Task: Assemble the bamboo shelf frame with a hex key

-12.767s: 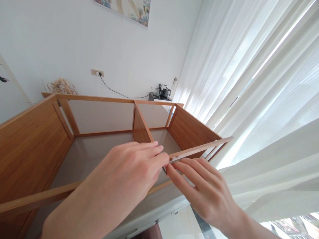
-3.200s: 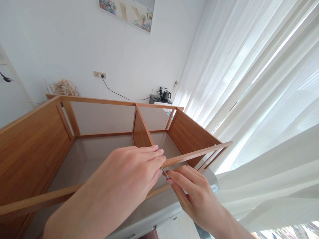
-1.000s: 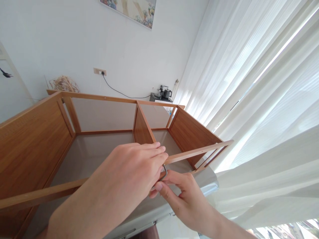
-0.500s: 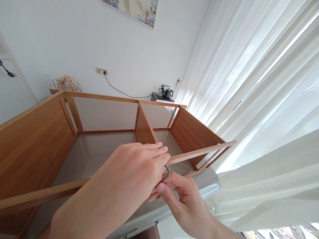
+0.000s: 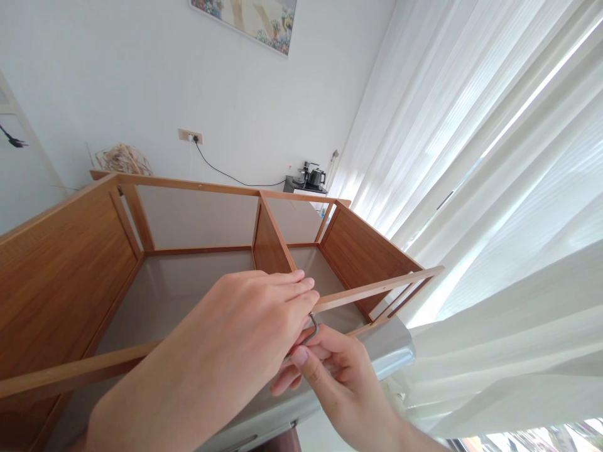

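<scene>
My left hand (image 5: 254, 320) is closed over the front rail (image 5: 372, 290) of a wooden frame, where the middle divider panel (image 5: 273, 235) meets it. Its fingers bend over the top of the joint and hide most of it. Just below and to the right, my right hand (image 5: 336, 373) pinches a bent metal hex key (image 5: 315, 328) between thumb and forefinger. The key's short end points up at the rail's underside beside my left fingers. Whether its tip sits in a screw is hidden.
Wooden side panels (image 5: 70, 251) enclose the frame, which stands on a grey surface (image 5: 188, 282). Behind it, a kettle (image 5: 316, 177) stands on a dark-topped cabinet, and a cord runs from a wall socket (image 5: 190, 135). White curtains (image 5: 471, 157) hang at the right.
The view has shifted slightly. My right hand's lower fingers have spread a little below the hex key, which has turned slightly. My left hand keeps its hold on the frame.
</scene>
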`<state>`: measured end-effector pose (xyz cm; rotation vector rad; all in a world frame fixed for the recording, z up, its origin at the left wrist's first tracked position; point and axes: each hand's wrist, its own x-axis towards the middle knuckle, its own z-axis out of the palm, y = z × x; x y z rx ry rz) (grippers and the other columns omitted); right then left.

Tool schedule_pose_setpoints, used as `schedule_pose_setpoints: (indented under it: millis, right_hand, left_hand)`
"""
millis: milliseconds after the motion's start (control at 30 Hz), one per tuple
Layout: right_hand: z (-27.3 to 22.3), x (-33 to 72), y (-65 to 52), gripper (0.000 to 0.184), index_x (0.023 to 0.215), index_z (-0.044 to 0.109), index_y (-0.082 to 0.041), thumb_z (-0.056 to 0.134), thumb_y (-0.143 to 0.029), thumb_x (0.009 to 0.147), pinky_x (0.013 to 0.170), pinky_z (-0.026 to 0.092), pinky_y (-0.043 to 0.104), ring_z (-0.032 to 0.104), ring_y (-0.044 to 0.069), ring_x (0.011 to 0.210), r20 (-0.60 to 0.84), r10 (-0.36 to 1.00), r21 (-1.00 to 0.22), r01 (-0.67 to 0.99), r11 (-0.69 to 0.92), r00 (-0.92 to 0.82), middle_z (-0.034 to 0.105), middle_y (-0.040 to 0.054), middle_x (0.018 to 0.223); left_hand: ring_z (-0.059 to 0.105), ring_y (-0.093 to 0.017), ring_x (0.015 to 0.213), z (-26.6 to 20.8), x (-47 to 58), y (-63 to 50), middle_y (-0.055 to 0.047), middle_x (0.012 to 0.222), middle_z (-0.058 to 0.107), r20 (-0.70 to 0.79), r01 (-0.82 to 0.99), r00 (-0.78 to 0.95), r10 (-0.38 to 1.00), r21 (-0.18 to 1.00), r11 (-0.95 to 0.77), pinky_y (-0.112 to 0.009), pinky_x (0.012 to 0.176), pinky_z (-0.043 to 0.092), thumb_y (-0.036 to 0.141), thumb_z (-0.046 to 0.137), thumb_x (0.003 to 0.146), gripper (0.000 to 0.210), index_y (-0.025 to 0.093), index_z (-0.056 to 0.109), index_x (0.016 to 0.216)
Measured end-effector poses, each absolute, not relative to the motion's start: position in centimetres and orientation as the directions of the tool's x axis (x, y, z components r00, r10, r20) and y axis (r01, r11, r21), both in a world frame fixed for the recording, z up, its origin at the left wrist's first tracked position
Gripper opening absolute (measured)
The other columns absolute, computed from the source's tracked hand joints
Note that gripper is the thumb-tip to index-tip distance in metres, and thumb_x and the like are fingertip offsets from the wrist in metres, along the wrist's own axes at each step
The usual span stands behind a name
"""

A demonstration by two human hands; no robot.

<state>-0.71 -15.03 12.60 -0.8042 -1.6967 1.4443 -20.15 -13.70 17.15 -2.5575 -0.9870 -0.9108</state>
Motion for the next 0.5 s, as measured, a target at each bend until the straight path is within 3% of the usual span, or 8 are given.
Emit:
schedule_pose_setpoints:
  millis: [133, 267, 367, 500]
  right_hand:
    - [12.6, -1.4, -15.2, 0.037, 0.095, 0.069, -0.017, 0.061, -0.052, 0.105, 0.070, 0.059, 0.023, 0.082, 0.020, 0.077, 0.138, 0.857, -0.990, -0.046, 0.133, -0.496, 0.082, 0.0115, 0.091]
    - [12.2, -1.6, -15.4, 0.035, 0.097, 0.071, -0.017, 0.058, -0.049, 0.106, 0.074, 0.062, 0.026, 0.080, 0.019, 0.074, 0.178, 0.867, -0.984, -0.058, 0.171, -0.465, 0.082, 0.0073, 0.083]
    - [11.8, -1.4, -15.5, 0.024, 0.095, 0.074, -0.020, 0.061, -0.036, 0.105, 0.077, 0.060, 0.023, 0.080, 0.017, 0.079, 0.307, 0.836, -0.925, 0.066, 0.375, -0.454, 0.082, 0.0044, 0.085]
    - [11.8, -0.4, -15.3, 0.014, 0.095, 0.071, -0.022, 0.059, -0.020, 0.102, 0.075, 0.057, 0.020, 0.076, 0.013, 0.078, 0.515, 0.723, -0.722, 0.221, 0.655, -0.461, 0.080, 0.0017, 0.090]
  left_hand:
    - [0.079, -0.025, 0.105, 17.4, -20.0, -13.5, -0.009, 0.119, 0.081, 0.652, 0.656, 0.587, 0.480, -0.035, -0.754, -0.035, 0.084, 0.065, 0.011, 0.058, 0.094, 0.023, 0.018, 0.078, 0.105]
    - [0.077, -0.025, 0.110, 17.2, -20.1, -13.5, -0.009, 0.123, 0.080, 0.647, 0.665, 0.568, 0.509, 0.003, -0.747, -0.036, 0.090, 0.064, 0.011, 0.056, 0.097, 0.025, 0.017, 0.077, 0.110]
    - [0.076, -0.025, 0.116, 16.9, -20.2, -13.6, -0.008, 0.126, 0.078, 0.625, 0.688, 0.543, 0.562, 0.053, -0.724, -0.037, 0.098, 0.063, 0.011, 0.056, 0.099, 0.029, 0.019, 0.075, 0.117]
    - [0.074, -0.024, 0.121, 16.7, -20.3, -13.7, -0.005, 0.131, 0.077, 0.613, 0.699, 0.543, 0.575, 0.050, -0.714, -0.039, 0.101, 0.063, 0.009, 0.055, 0.099, 0.032, 0.023, 0.073, 0.122]
